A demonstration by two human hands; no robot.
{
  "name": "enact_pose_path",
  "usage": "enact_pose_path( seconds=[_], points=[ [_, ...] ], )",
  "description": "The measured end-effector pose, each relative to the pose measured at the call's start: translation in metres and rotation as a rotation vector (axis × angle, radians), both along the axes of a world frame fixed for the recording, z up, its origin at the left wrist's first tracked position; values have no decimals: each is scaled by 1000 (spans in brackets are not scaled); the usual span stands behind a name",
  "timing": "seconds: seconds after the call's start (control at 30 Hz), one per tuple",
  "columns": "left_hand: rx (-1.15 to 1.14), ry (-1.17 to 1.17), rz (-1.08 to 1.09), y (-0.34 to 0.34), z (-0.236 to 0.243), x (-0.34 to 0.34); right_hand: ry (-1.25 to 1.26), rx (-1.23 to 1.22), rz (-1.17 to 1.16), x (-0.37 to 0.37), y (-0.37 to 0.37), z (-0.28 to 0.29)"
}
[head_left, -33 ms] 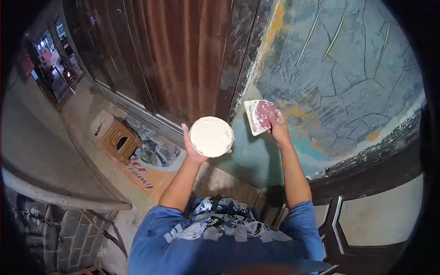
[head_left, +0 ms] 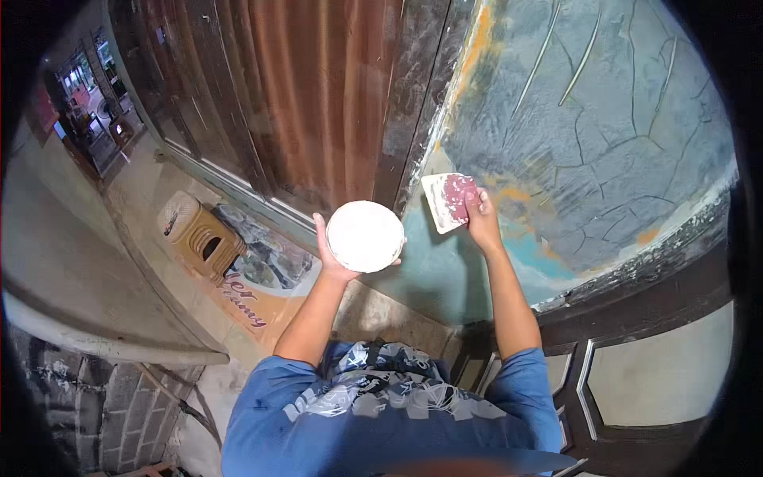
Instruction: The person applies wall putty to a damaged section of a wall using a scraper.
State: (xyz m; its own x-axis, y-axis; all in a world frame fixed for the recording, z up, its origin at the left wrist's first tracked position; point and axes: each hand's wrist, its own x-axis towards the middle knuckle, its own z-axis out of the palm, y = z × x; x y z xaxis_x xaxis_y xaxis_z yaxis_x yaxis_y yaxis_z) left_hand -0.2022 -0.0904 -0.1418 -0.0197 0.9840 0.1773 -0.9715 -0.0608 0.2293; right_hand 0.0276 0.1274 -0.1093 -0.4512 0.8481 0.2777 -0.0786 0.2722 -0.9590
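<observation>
1 round tub [head_left: 366,237] in left hand [head_left: 337,267] — 1 red scraper [head_left: 456,200] in right hand [head_left: 482,223]

White container [head_left: 367,269] left — scraper [head_left: 458,197] right

A tan plastic stool [head_left: 213,242] stands over the left edge of a printed orange banner [head_left: 258,306], which I see spread flat on the floor [head_left: 131,191]. Tall brown panels [head_left: 318,95] rise past its far edge. A thin stick [head_left: 168,391] slants before a grey block wall [head_left: 131,433]; dark framework [head_left: 652,433] with pale panels stands opposite.
</observation>
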Motion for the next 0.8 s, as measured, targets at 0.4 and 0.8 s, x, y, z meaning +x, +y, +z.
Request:
enact_pose_path(
  seconds=[0.4, 0.8],
  points=[
    [35, -39, -10, -17, 6, -17, -803, 922, -260, -12, -13, -58],
    [-5, -60, -8, -23, 4, -28, -903, 901, -219, -12, -15, -49]
  ],
)
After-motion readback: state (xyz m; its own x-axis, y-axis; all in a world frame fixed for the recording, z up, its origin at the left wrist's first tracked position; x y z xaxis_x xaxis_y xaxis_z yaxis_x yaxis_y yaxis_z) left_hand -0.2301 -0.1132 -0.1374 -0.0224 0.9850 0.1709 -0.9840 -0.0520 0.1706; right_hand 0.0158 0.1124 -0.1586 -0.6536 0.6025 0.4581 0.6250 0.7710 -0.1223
